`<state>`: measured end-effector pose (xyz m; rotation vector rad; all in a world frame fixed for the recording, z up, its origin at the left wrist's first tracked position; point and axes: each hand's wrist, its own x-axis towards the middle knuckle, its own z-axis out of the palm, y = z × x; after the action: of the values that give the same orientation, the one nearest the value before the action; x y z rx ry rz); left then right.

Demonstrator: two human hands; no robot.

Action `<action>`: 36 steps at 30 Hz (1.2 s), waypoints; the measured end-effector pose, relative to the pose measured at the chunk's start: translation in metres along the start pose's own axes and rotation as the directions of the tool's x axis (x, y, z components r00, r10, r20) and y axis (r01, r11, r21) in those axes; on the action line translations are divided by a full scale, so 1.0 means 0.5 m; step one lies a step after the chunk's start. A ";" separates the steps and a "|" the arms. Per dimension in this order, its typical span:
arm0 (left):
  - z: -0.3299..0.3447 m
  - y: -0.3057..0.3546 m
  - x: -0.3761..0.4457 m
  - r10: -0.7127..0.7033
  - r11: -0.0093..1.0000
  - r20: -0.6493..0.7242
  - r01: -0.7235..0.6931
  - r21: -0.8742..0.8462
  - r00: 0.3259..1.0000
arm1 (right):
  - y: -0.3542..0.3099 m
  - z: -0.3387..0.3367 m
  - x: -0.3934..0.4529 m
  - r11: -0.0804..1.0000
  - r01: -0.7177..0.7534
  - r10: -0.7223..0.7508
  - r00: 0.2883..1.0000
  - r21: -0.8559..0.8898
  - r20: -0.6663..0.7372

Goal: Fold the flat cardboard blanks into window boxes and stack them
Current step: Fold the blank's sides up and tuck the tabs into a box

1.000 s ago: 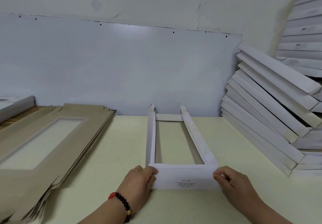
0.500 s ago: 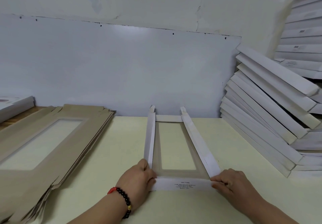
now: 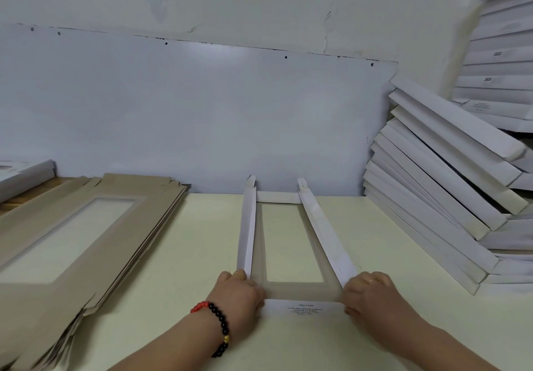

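1. Centrally, near the table's (image 3: 178, 255) front edge, the half-folded box (image 3: 291, 243) lies with its side walls raised.
2. Left hand (image 3: 240, 294) and right hand (image 3: 367, 294) curl round its near corners, apparently folding the printed end flap (image 3: 304, 308) up.
3. Blanks (image 3: 72, 235) wait at the left edge; the stack (image 3: 450, 197) leans at the right.

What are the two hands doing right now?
Left hand: grips the box's near-left corner.
Right hand: grips its near-right corner.

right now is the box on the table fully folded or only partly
Only partly. The box has both long sides raised, the near printed flap is held by both hands, and its far end looks unfolded.
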<state>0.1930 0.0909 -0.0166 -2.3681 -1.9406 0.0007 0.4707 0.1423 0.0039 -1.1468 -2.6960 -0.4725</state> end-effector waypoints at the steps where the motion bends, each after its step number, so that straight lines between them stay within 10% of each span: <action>1: 0.001 0.004 0.002 -0.015 1.000 0.011 0.015 -0.018 1.000 | -0.013 0.003 0.006 1.000 0.011 -0.011 1.000 0.000 0.008; 31: -0.025 0.015 0.005 0.092 0.993 0.207 -0.074 -0.095 0.974 | -0.174 0.049 0.127 0.970 0.106 -0.163 0.951 0.219 0.262; 36: -0.062 -0.050 0.020 0.134 0.978 0.235 -0.166 0.123 0.963 | -0.179 0.039 0.129 0.976 0.112 -0.161 0.948 0.185 0.276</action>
<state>0.1720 0.1036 0.0164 -2.5055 -1.7713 0.4214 0.3608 0.1340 -0.0160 -1.0596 -3.0109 -0.0956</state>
